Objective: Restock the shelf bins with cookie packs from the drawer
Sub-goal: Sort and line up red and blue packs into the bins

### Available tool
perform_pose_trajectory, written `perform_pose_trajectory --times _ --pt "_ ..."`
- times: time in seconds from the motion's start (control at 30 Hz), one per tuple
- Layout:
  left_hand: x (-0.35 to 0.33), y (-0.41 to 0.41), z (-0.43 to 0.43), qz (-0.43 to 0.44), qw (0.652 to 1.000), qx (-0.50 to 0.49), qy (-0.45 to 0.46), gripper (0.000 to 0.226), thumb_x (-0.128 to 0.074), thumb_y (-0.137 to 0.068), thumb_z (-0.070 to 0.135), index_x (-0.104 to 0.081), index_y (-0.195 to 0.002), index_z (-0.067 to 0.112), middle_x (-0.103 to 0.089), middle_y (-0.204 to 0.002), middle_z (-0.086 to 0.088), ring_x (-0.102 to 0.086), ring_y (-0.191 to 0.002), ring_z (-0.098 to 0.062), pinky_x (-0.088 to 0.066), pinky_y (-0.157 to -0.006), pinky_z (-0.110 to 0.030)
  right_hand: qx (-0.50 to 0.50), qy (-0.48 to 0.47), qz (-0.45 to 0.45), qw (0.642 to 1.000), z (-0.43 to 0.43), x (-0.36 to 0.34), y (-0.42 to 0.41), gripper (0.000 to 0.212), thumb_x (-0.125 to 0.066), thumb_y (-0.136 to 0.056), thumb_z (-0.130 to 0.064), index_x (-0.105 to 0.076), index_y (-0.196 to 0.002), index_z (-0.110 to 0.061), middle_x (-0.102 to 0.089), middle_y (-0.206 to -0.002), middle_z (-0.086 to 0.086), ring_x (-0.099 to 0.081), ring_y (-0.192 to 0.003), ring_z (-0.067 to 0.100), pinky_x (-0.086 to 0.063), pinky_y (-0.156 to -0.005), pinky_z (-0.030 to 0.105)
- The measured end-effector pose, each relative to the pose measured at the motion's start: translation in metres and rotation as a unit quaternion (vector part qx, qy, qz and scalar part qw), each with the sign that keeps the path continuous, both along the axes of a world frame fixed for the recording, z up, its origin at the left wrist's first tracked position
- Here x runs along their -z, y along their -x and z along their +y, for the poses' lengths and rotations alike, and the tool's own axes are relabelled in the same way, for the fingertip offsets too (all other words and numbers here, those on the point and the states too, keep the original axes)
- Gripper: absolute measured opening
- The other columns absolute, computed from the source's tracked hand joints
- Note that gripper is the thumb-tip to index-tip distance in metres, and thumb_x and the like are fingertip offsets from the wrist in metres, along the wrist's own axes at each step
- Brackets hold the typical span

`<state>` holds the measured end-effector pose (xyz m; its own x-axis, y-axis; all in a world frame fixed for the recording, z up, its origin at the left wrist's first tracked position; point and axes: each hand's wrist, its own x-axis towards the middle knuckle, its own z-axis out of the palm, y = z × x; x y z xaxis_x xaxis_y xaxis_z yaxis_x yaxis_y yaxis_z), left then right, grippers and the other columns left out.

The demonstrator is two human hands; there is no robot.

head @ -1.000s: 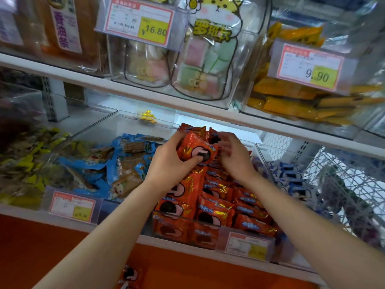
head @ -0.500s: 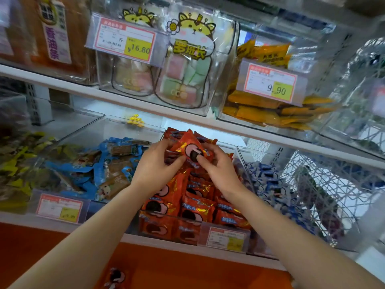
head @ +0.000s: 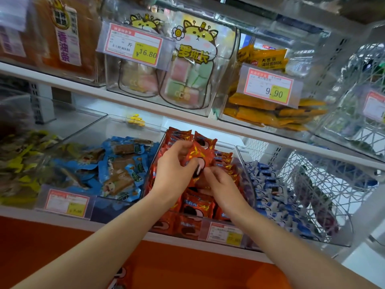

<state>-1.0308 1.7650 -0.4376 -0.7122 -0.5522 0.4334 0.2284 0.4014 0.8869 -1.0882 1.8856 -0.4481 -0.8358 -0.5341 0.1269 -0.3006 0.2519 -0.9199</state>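
A clear shelf bin (head: 246,176) in the middle of the lower shelf is piled with red cookie packs (head: 198,205). My left hand (head: 174,167) grips a red cookie pack (head: 200,153) held above the pile, fingers curled round its left side. My right hand (head: 220,182) pinches the lower edge of packs at the top of the pile, just under that pack. More red packs (head: 179,134) stand upright at the back of the bin. The drawer is mostly out of view; one pack (head: 118,276) shows at the bottom edge.
Left of the red bin is a bin of blue-wrapped snacks (head: 116,167); right of it a bin of blue-and-white packs (head: 270,195). The upper shelf (head: 125,97) carries bagged sweets and orange packs close overhead. Price tags (head: 225,234) hang on the bin fronts.
Both hands have drawn a little closer to me over the pile, still working the same red pack. The camera has tilted and shifted right.
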Motion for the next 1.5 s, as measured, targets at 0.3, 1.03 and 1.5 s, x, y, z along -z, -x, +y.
perform_pose_trajectory --times 0.3,1.03,1.5 --pt "-0.023 -0.007 -0.016 -0.049 0.983 0.076 0.161 0.061 -0.079 -0.074 0.023 -0.043 -0.123 0.022 -0.05 -0.119 0.005 -0.058 -0.083 -0.004 -0.049 -0.071 -0.012 -0.001 -0.069 0.198 0.978 0.016 -0.021 0.001 0.039 -0.07 -0.083 -0.03 -0.052 -0.118 -0.028 -0.056 -0.099 -0.023 -0.053 -0.089 -0.017 -0.041 -0.078 0.003" --pt "0.044 -0.004 -0.056 -0.098 0.866 -0.078 0.484 0.049 -0.03 -0.094 0.049 -0.062 -0.106 0.014 -0.063 -0.102 -0.003 -0.057 -0.097 -0.025 -0.045 -0.082 -0.037 0.202 -0.129 0.15 0.959 -0.042 0.002 0.11 0.037 -0.061 -0.091 -0.04 -0.049 -0.067 -0.013 -0.047 -0.061 -0.006 -0.049 -0.063 0.015 -0.026 -0.049 0.021" --pt "0.051 -0.001 -0.055 -0.08 0.885 -0.08 0.451 0.049 -0.032 -0.094 0.048 -0.062 -0.109 0.012 -0.062 -0.109 -0.004 -0.053 -0.104 -0.024 -0.041 -0.085 -0.037 0.224 -0.135 0.117 0.958 -0.055 0.006 0.141 0.065 -0.061 -0.091 -0.04 -0.035 -0.134 0.001 -0.052 -0.129 0.018 -0.05 -0.12 0.033 -0.041 -0.092 0.034"
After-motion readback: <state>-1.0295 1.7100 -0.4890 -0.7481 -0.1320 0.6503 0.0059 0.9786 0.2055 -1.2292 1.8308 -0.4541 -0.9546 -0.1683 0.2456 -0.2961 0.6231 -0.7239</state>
